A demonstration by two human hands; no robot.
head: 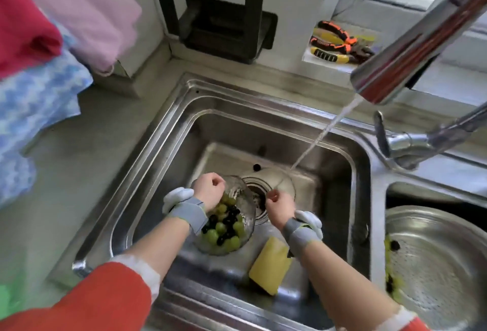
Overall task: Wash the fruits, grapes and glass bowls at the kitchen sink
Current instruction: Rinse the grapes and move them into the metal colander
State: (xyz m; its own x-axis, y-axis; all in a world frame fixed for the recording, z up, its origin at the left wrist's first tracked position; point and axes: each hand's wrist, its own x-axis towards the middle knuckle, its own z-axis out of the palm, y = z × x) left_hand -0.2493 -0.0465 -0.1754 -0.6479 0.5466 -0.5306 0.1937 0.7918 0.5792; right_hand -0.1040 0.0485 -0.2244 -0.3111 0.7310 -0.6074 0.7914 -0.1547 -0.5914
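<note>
Glass bowl (232,225) of green and dark grapes (224,227) sits on the sink (147,151) floor; our left hand (208,191) curls on its rim, our right hand (279,205) pinches something unclear. We're mid-rinse; next, slide it under the stream (320,136).

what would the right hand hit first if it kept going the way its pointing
Probably the drain in the sink floor, just beyond the right hand; further on, the water stream. Depth is hard to judge.
</note>
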